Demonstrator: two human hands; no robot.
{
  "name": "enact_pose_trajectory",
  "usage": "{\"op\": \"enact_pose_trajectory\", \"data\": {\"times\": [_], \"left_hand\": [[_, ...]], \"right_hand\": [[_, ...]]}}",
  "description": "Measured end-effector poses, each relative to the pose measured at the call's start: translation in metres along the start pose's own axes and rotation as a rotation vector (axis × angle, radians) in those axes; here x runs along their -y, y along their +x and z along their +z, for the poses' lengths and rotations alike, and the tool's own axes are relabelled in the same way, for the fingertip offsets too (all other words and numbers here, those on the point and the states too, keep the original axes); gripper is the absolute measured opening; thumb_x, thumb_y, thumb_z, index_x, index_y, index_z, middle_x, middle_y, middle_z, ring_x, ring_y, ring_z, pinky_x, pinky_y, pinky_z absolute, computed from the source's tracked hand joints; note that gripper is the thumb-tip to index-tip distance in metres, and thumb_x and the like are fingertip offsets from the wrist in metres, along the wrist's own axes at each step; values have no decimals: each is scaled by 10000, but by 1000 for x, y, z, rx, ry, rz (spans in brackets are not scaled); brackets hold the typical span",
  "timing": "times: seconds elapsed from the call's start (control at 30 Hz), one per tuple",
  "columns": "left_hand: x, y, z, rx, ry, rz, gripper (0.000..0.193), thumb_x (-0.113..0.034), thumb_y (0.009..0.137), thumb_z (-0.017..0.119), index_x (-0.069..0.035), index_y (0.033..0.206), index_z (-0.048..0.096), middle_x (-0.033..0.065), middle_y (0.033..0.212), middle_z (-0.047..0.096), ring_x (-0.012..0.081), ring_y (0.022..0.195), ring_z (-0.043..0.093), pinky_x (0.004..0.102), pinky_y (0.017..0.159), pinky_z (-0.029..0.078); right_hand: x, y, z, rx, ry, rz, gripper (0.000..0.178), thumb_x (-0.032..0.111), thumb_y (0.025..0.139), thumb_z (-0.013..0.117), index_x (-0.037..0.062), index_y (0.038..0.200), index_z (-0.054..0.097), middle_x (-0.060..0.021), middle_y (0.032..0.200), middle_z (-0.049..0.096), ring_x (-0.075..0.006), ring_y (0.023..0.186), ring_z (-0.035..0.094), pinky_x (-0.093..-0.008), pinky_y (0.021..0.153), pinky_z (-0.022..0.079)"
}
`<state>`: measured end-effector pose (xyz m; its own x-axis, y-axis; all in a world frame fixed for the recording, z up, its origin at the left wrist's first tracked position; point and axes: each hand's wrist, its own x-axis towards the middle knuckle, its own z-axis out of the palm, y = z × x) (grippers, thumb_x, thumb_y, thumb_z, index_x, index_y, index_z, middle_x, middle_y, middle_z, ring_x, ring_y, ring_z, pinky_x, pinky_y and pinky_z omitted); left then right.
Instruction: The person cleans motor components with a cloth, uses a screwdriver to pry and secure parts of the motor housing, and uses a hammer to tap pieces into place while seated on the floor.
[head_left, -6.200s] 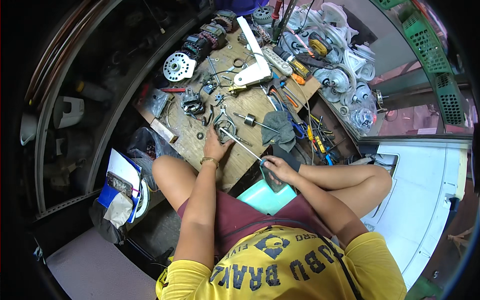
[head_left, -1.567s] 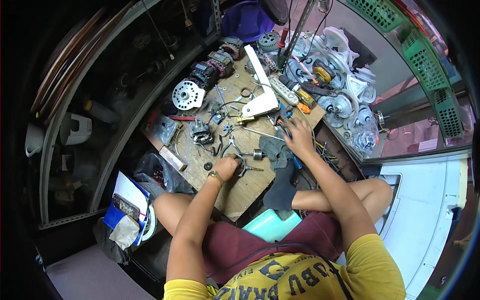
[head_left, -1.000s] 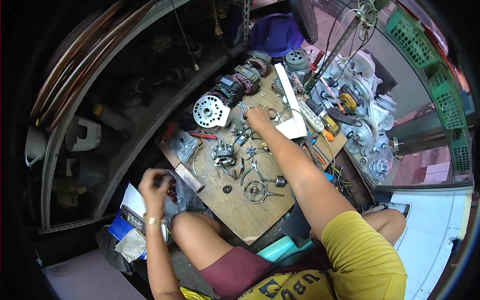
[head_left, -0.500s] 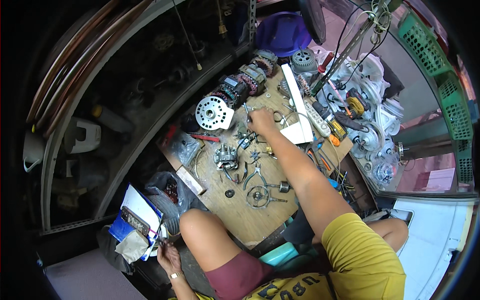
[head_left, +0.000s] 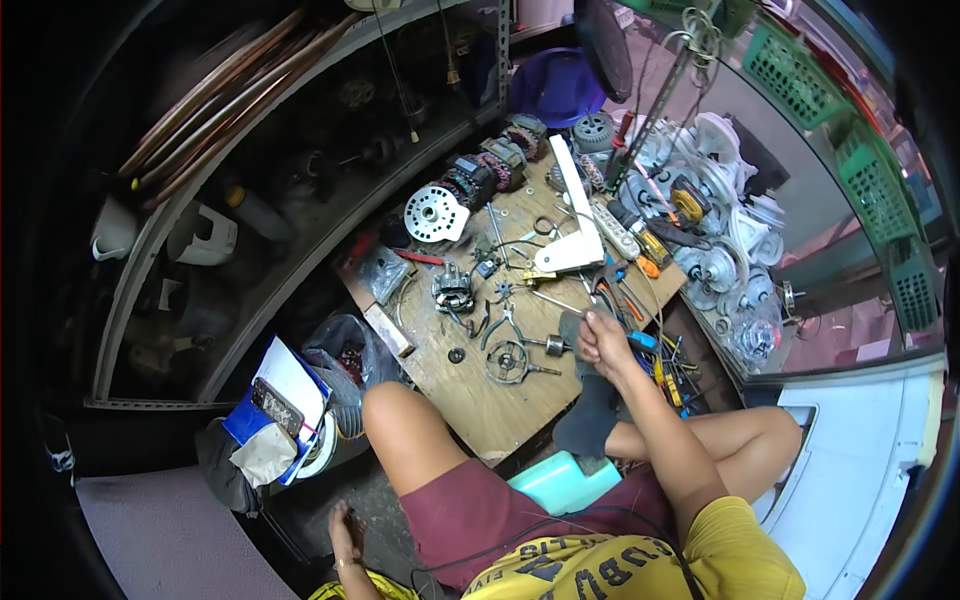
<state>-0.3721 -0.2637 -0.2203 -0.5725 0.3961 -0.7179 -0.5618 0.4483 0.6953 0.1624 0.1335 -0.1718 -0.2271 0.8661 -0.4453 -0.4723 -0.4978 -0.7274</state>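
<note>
My right hand (head_left: 603, 345) is closed round a screwdriver, its pale shaft (head_left: 555, 301) pointing left over the wooden board and its blue handle end (head_left: 641, 341) showing past the fist. Low at the left, beside my thigh, my left hand (head_left: 346, 532) hangs with fingers loosely apart and nothing visible in it. On the board (head_left: 480, 410) lie pliers (head_left: 508, 322), a round metal frame with arms (head_left: 507, 362), a small motor part with a shaft (head_left: 550, 346) and an opened motor (head_left: 453, 288). A thin metal rod (head_left: 497, 228) rests beside the white slotted motor cover (head_left: 436, 214).
A white angled bracket (head_left: 575, 250) stands on the board, beside a power strip (head_left: 615, 230). Several wound motor cores (head_left: 470, 180) line the far left edge. White motor parts (head_left: 715, 265) are heaped at the right. A notebook with a phone (head_left: 277, 405) sits at the left.
My right hand has drawn back from the board's far side to its near right and now grips a screwdriver. My left hand has dropped away from the notebook. The view has shifted.
</note>
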Motion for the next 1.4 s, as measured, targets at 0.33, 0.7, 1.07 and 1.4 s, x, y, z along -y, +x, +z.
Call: {"op": "enact_pose_trajectory", "data": {"times": [0.33, 0.7, 1.07, 1.4], "left_hand": [[-154, -23, 315, 562, 522, 817, 201, -170, 954, 644, -76, 1131, 663, -37, 888, 580, 68, 676, 470, 227, 601, 385], [-148, 104, 455, 152, 918, 999, 892, -539, 826, 737, 51, 1440, 473, 362, 1526, 289, 488, 1398, 365, 462, 1169, 328], [-52, -100, 411, 573, 538, 1201, 506, -60, 849, 738, -27, 1319, 555, 122, 1203, 565, 264, 1103, 560, 379, 911, 493], [-1, -217, 394, 1236, -37, 65, 250, -283, 1023, 634, -67, 1146, 645, 21, 973, 671, 114, 847, 628, 258, 730, 499]], "right_hand": [[-23, -84, -31, -202, 70, -58, 256, 334, 1089, 426, 129, 946, 486, 3, 615, 399, -111, 455, 361, -240, 393, 262], [-25, -138, -6, 146, 384, -10, 399, -25, 935, 481, -23, 1333, 487, -217, 1291, 576, -415, 1173, 590, -497, 1044, 481], [-5, -162, 26, 375, 416, -67, 493, 6, 955, 563, 10, 1420, 397, -252, 1388, 530, -420, 1292, 556, -486, 1112, 474], [-8, -186, 69, 209, -323, -716, 902, -16, 944, 589, 126, 1630, 21, -144, 1270, 684, -329, 1423, 445, -469, 1177, 316]]}}
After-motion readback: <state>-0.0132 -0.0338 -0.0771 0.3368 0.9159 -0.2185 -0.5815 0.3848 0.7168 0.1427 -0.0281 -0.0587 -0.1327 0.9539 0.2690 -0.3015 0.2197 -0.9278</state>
